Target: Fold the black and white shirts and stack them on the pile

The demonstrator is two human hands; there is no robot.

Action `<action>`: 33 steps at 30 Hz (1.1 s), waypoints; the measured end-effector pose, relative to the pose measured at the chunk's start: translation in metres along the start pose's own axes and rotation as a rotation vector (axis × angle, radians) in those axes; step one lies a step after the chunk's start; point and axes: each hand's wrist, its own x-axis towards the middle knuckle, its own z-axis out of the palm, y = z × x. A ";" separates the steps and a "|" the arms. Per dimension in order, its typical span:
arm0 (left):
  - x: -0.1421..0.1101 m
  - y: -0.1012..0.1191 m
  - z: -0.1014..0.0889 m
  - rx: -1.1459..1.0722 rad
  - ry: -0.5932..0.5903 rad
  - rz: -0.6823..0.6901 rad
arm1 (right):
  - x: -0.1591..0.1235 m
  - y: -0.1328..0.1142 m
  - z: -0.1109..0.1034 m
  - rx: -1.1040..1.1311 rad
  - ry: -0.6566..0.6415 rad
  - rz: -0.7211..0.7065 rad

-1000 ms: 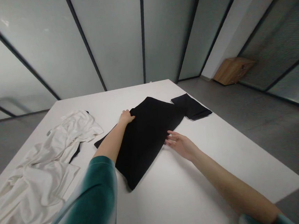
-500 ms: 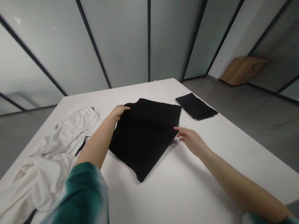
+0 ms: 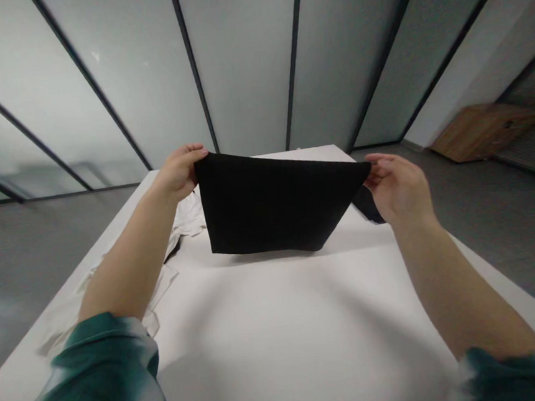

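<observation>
Over the table [image 3: 283, 330], our left hand [image 3: 181, 170] and right hand [image 3: 401, 189] pinch black cloth [image 3: 279, 202] aloft, not yet down; white cloth [image 3: 191, 214] lies rumpled.

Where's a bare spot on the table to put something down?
The biggest bare patch of white table is in the near middle, between the left arm and right arm, with the held black cloth beyond. It's crowded at left, with rumpled white cloth, and at far right, where dark cloth lies. The held cloth hides some table.
</observation>
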 end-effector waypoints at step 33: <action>-0.111 -0.181 -0.002 0.467 0.271 -0.178 | -0.017 0.166 -0.041 -0.694 -0.155 0.082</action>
